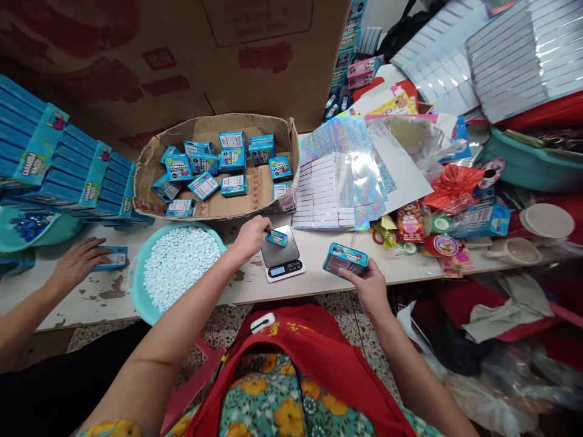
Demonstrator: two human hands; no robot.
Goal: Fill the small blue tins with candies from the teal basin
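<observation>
My left hand (249, 237) is closed on a small blue box (276, 238) and holds it over the pan of a small digital scale (282, 258). My right hand (370, 284) grips another blue box (345, 260) just above the table's front edge, to the right of the scale. A teal basin (136, 285) full of small white pellets (178, 264) stands left of the scale. Behind it, a cut-down cardboard tray (291, 145) holds several of the same blue boxes.
A co-worker's hand (75, 266) rests on a blue box (113, 258) at the far left. Stacked blue cartons (59, 164) fill the left. Holographic sticker sheets (339, 182), wrappers, tape rolls and bowls crowd the right. A big brown carton (182, 54) stands behind.
</observation>
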